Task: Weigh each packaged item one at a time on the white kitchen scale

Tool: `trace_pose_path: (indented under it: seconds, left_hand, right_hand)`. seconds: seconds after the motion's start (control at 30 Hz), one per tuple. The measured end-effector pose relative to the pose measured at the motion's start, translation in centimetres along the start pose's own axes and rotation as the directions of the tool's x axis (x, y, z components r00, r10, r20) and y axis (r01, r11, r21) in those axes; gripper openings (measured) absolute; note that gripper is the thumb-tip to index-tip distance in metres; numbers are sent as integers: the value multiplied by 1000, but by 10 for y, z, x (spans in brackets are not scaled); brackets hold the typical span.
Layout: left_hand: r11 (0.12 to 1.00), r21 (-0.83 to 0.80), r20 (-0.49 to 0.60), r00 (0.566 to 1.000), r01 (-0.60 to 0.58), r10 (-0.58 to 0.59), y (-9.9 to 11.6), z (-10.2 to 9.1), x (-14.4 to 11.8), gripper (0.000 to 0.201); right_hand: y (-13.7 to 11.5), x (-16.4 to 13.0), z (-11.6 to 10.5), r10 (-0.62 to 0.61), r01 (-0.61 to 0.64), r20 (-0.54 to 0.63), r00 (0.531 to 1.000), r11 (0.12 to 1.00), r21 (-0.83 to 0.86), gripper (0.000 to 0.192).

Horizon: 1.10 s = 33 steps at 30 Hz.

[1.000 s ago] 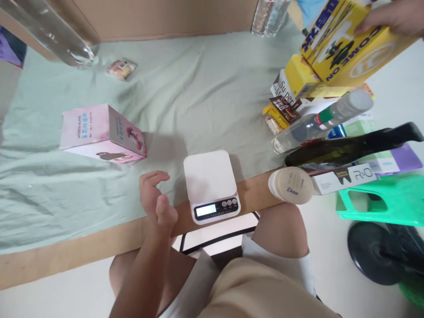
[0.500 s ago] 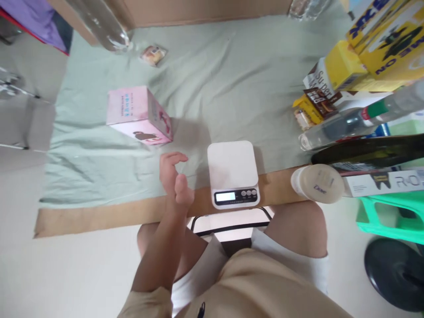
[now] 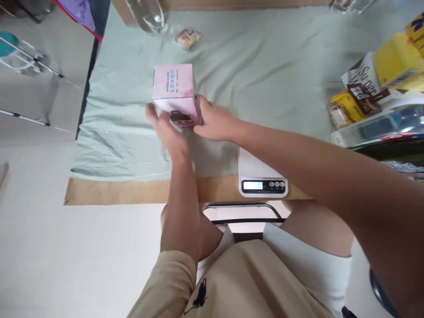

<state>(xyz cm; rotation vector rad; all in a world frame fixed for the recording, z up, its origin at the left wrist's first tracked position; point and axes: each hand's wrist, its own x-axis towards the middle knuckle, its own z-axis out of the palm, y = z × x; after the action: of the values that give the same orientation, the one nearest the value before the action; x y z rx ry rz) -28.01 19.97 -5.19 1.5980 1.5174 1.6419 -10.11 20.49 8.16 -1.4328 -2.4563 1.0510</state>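
Note:
A pink cardboard box (image 3: 174, 81) with blue lettering on its top stands on the green cloth, left of the middle. My right hand (image 3: 213, 117) reaches across from the right and grips the box's right side, its fingers at the far part of that side and its thumb near the front corner. At the front left corner is my left hand (image 3: 168, 132), fingers apart; whether it touches the box I cannot make out. A white kitchen scale (image 3: 263, 186) with a lit display lies at the table's front edge, partly under my right forearm.
Beyond the box lie a small wrapped snack (image 3: 188, 39) and a clear plastic bottle (image 3: 149, 15). On the right are a yellow box (image 3: 397, 59), a yellow snack pack (image 3: 344, 108) and a clear bottle (image 3: 351, 131). Brown board (image 3: 109, 192) edges the table's front.
My right hand has come into view and taken hold of the pink box's right side. My left hand has moved forward to the box's front left corner. The view has shifted left.

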Motion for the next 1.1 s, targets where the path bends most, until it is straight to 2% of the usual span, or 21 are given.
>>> trace_pose_path:
  seconds: [0.1, 0.17, 0.23, 0.33, 0.4, 0.47, 0.53, 0.63, 0.73, 0.8, 0.97, 1.1]
  left_hand:
    - [983, -106, -155, 974, 151, -166, 0, 12, -2, 57]
    - [958, -183, -159, 955, 219, -249, 11, 15, -7, 57]
    - [946, -230, -142, 953, 231, -267, 28, 16, -11, 58]
    - [943, -280, -113, 969, 179, -218, 58, 16, -18, 58]
    - [929, -343, -60, 984, 139, -169, 82, 19, -27, 60]
    - [908, -407, 3, 994, 99, -107, 107, 24, -40, 65]
    - [887, -458, 35, 998, 60, -50, 131, 31, -57, 63]
    - [877, -480, 127, 991, 17, 51, 154, 40, -80, 58]
    - [886, -463, 257, 961, 27, 105, 159, 48, -95, 58]
    - [884, -463, 304, 948, 59, 96, 158, 54, -99, 58]
    - [874, -459, 337, 941, 161, 4, 160, 64, -104, 53]
    - [887, -434, 358, 934, 159, 9, 161, 65, -105, 51]
  right_hand:
    - [-2, 17, 16, 15, 1, -61, 998, 971, 240, 87]
    - [3, 18, 17, 1, 21, -58, 998, 931, 365, 88]
    - [9, 14, 14, -1, 23, -49, 999, 893, 450, 86]
    - [19, -2, 4, -49, 93, -94, 994, 828, 553, 82]
    - [25, -20, -8, -109, 204, -198, 974, 804, 559, 73]
    - [32, -46, -23, -132, 277, -311, 941, 829, 486, 60]
    - [41, -79, -34, -103, 276, -385, 917, 860, 429, 52]
    - [60, -132, -35, -8, 241, -432, 902, 839, 488, 46]
    - [82, -172, -18, 97, 237, -494, 864, 787, 570, 43]
    - [93, -187, -7, 154, 222, -508, 848, 767, 602, 46]
    - [101, -199, 0, 169, 181, -471, 866, 772, 610, 47]
    - [107, -206, 7, 188, 169, -437, 879, 736, 655, 48]
